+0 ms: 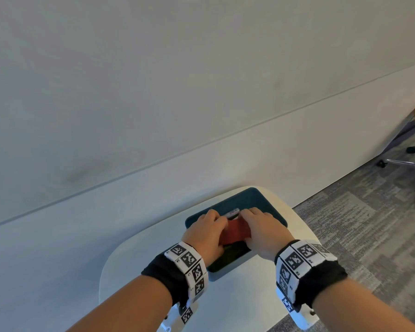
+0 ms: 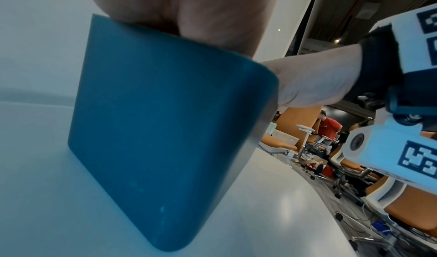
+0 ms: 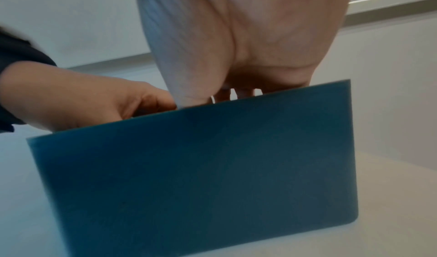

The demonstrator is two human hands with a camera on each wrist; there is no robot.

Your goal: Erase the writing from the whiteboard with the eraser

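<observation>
Head view: both hands sit lower centre inside the teal bin (image 1: 268, 207) on the desk (image 1: 134, 271); left hand (image 1: 205, 232) and right hand (image 1: 265, 230) flank a red block (image 1: 235, 232), likely the eraser, its long axis running lower left to upper right.
Left wrist view: fingers hidden behind the bin wall; grasp I cannot tell.
Right wrist view: fingers (image 3: 236, 92) dip over the rim; grasp I cannot tell.

White round table (image 1: 139, 271) — one teal bin (image 1: 271, 207) on it.

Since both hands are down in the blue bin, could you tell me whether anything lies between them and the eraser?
The eraser cannot be made out. Both the left hand and the right hand are on a red thing in the blue bin, with a small grey thing behind it; those may be covering it.
</observation>
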